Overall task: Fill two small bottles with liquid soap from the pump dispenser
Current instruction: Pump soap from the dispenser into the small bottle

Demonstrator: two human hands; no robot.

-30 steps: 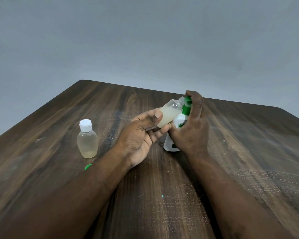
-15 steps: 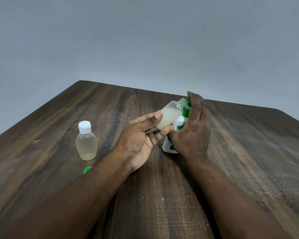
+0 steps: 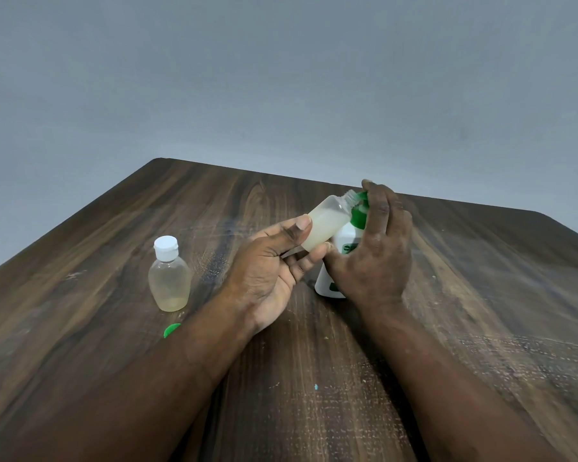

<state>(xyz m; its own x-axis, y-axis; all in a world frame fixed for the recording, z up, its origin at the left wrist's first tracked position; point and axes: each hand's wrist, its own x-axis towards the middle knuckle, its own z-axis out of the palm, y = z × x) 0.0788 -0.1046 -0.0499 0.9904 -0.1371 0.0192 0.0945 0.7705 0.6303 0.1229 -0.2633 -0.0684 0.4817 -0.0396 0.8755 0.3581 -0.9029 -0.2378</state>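
My left hand (image 3: pixel 267 271) pinches a small uncapped translucent bottle (image 3: pixel 327 221), tilted with its threaded neck against the green pump head (image 3: pixel 360 213) of the white soap dispenser (image 3: pixel 331 271). Whitish liquid fills the bottle's lower part. My right hand (image 3: pixel 371 251) wraps over the dispenser, its fingers lying on top of the pump head and hiding most of it. A second small bottle (image 3: pixel 169 278) with a white cap stands upright on the table to the left, holding a little yellowish liquid at its bottom.
A small green cap (image 3: pixel 171 330) lies on the dark wooden table (image 3: pixel 314 395) beside my left forearm. A grey wall rises behind the table's far edge. A tiny green speck (image 3: pixel 316 387) sits on the wood between my forearms.
Both hands and the dispenser have stayed nearly in place; the view has drifted slightly. My right fingers stay on the pump head.
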